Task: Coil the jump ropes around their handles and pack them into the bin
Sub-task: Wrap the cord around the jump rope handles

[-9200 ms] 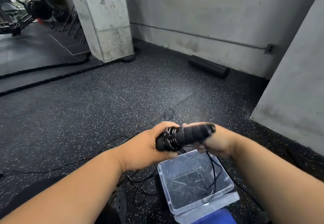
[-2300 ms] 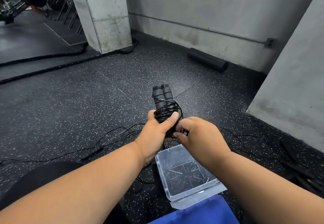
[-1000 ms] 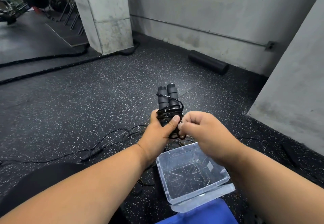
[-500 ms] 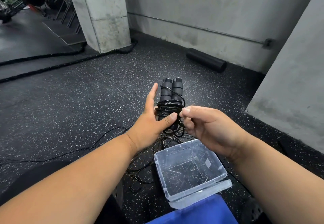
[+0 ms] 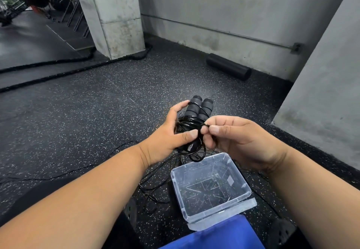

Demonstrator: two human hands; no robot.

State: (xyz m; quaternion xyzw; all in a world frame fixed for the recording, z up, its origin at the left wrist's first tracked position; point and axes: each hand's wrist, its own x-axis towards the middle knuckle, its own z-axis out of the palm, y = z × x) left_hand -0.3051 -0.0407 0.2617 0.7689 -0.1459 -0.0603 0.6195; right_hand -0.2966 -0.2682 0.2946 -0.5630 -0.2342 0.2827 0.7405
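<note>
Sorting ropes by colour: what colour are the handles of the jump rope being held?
Black, both handles, and the cord wound round them is black too; the head view shows it.

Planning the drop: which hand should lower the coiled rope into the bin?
Left. The left hand grips the coiled rope above the clear bin; the right hand only pinches a strand and can let go.

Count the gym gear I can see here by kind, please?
Jump-rope handles, held in the left hand: 2
Clear bins: 1
Foam rollers: 1
Thick battle ropes on the floor: 1
Loose thin cords by the bin: tangled, cannot count
Total counted: 5
</note>
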